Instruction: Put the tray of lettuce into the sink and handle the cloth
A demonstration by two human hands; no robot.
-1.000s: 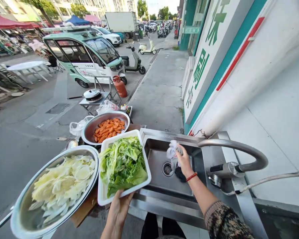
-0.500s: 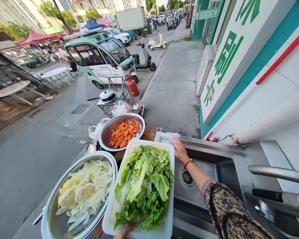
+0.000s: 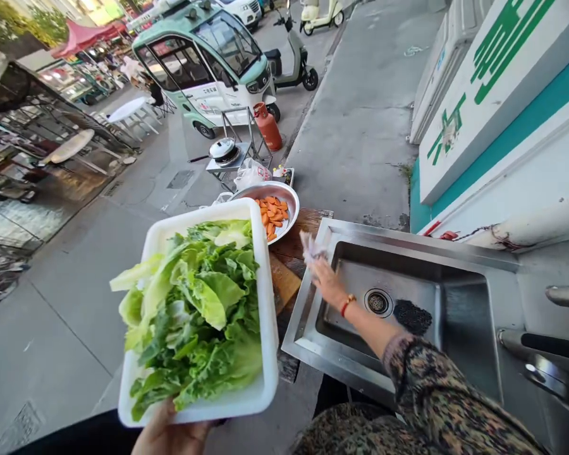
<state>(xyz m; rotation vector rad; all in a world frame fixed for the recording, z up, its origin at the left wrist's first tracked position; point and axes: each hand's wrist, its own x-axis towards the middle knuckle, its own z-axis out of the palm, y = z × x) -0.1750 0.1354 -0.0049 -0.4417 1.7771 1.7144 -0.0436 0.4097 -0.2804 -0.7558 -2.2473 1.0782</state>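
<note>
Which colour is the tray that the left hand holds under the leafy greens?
The tray is white; it shows best in the head view.

- You wear the one camera on your head; it looks forward and steeply down, past your own forearms.
- Your left hand [image 3: 173,436] enters at the bottom edge, and the tray [image 3: 268,354] above it stands close to the lens, filling much of the left half.
- Your right hand [image 3: 329,285] shows near the centre, slightly farther off.
- You view the sink [image 3: 303,322] from above, at near range, right of centre.
- Your view reaches across the street to a three-wheeler [image 3: 213,82] well beyond, at upper left.
- A wall sign [image 3: 507,82] is cut off at upper right.
- The gas cylinder [image 3: 267,127] leans leftward in your frame.
</note>
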